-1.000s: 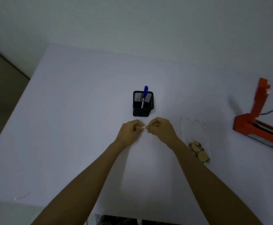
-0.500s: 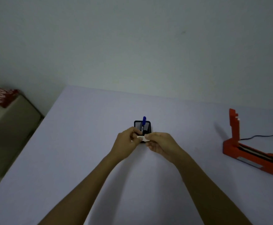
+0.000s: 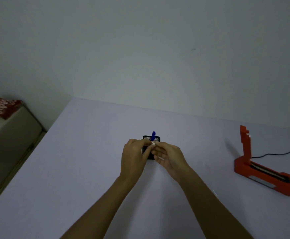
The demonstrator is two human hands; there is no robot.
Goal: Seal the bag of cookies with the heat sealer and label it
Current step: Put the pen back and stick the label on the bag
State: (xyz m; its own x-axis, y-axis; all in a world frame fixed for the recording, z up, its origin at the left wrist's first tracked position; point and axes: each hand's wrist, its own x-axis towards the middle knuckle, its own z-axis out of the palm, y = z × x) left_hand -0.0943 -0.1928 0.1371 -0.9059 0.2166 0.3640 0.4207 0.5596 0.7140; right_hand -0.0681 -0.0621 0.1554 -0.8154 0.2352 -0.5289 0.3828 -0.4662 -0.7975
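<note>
My left hand (image 3: 134,155) and my right hand (image 3: 169,156) meet at the fingertips over the middle of the table, both pinching a small white label (image 3: 153,143). A white strip also shows under my right fingers. Just behind my hands stands a black mesh pen holder (image 3: 155,138) with a blue pen (image 3: 153,135) in it; my hands hide its lower part. The orange heat sealer (image 3: 261,171) sits at the right with its arm raised upright. The bag of cookies is hidden from view.
The white table (image 3: 89,169) ends at a left edge, beyond which stands a beige box with a red packet (image 3: 2,107) on top. A black cable (image 3: 278,154) runs right from the sealer. A plain wall stands behind the table.
The camera has tilted up, so the table sits lower in view and the bag of cookies has left the frame. My hands stay together on the label, now overlapping the pen holder.
</note>
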